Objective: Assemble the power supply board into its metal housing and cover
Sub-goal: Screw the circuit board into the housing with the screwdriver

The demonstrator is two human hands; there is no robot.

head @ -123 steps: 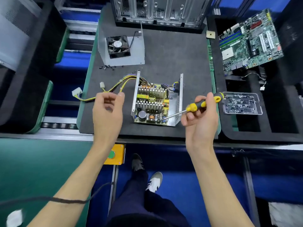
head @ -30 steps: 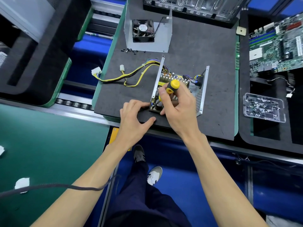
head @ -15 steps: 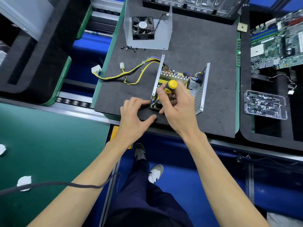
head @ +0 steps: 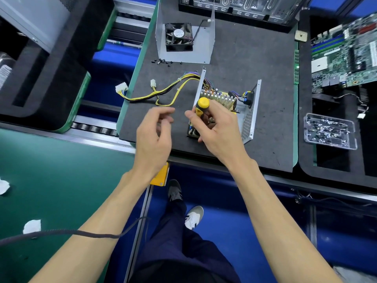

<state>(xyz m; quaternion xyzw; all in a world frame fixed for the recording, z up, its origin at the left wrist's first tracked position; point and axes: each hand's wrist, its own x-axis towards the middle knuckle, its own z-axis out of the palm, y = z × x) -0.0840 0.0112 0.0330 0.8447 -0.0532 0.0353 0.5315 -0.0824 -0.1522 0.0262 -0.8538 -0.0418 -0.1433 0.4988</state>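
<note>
A screwdriver with a yellow-capped black handle is gripped upright by the right hand, fingers curled round the handle; its tip is hidden behind the hand, down inside the housing. The left hand is held in the air just left of the housing, above the mat; fingers are loosely curled, nothing is held, and the fingertips are blurred.

The housing is seated on the dark mat on the desk, near the mat's front edge. The board is seated inside it, between the two upright metal side walls; heatsink fins are seen behind the screwdriver cap. A bundle of yellow and black wires is run from the housing's left wall across the mat to white connectors at the mat's left edge.

The cover, a bent grey sheet with a black fan mounted in it, is placed behind the housing, well apart from it. Small black screws are scattered just in front of the cover. A clear tray of screws is set to the right, on a separate black foam insert. A motherboard is seen at upper right. A PC case is stood at the mat's far edge.
</note>
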